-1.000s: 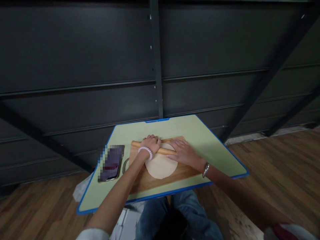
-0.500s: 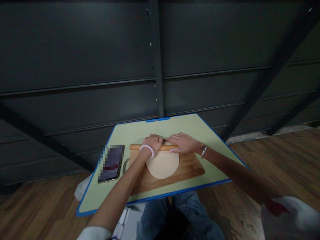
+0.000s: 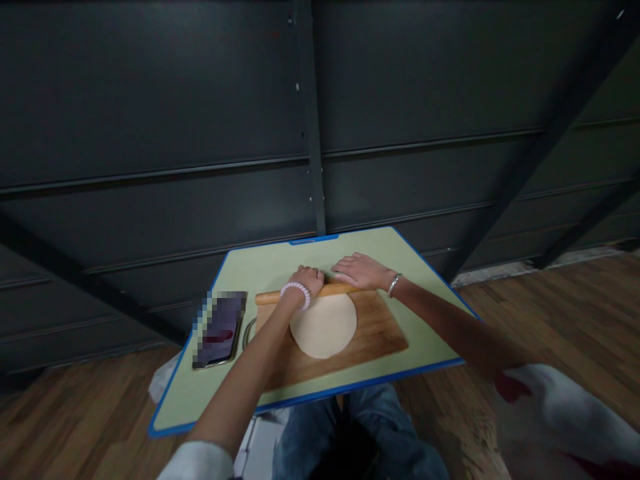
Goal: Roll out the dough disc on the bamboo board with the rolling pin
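Note:
A flat round disc of pale dough (image 3: 323, 326) lies on a wooden board (image 3: 380, 333), which rests on a light green table with a blue rim (image 3: 260, 263). A wooden rolling pin (image 3: 270, 297) lies across the far edge of the dough. My left hand (image 3: 306, 278), with a white bead bracelet at the wrist, presses on the pin's middle with curled fingers. My right hand (image 3: 357, 270), with a metal bangle, lies flat on the pin's right part, fingers stretched out.
A phone (image 3: 219, 328) lies on the table left of the board. A dark metal wall (image 3: 200, 133) with a vertical post stands right behind the table. Wooden floor (image 3: 575, 313) spreads on both sides. My jeans-clad legs (image 3: 350, 433) are under the table's near edge.
Both hands have pushed the rolling pin away from me, from the dough's middle to its far edge. More of the dough disc now shows.

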Motion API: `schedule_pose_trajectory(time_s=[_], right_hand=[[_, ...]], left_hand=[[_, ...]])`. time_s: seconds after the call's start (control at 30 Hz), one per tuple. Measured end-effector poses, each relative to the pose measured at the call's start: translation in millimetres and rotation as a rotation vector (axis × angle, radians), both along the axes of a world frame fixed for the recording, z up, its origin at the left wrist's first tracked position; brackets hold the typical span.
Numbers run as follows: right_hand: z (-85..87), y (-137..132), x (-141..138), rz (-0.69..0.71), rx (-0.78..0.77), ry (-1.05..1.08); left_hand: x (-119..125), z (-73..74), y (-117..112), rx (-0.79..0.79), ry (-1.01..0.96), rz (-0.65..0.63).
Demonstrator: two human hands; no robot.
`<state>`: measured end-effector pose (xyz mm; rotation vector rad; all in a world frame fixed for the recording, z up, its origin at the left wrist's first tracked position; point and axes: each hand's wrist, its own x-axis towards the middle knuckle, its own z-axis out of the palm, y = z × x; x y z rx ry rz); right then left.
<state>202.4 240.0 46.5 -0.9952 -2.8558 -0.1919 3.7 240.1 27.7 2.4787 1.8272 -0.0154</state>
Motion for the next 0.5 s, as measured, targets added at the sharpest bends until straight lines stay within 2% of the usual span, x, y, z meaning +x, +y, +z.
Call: schedule_pose_trajectory(time_s=[0.17, 0.3, 0.5], right_hand=[[-14.4, -1, 4, -0.108, -0.034, 0.111], [-26.9, -12, 6, -0.176, 0.000, 0.169], [-25.2, -49, 0, -0.251, 0.033, 0.194]], left_hand=[[0, -1.8, 4, 0.016, -0.016, 0.073], [0, -1.2, -2, 0.040, -0.030, 0.102], [-1, -1.9, -22, 0.112, -0.031, 0.060]])
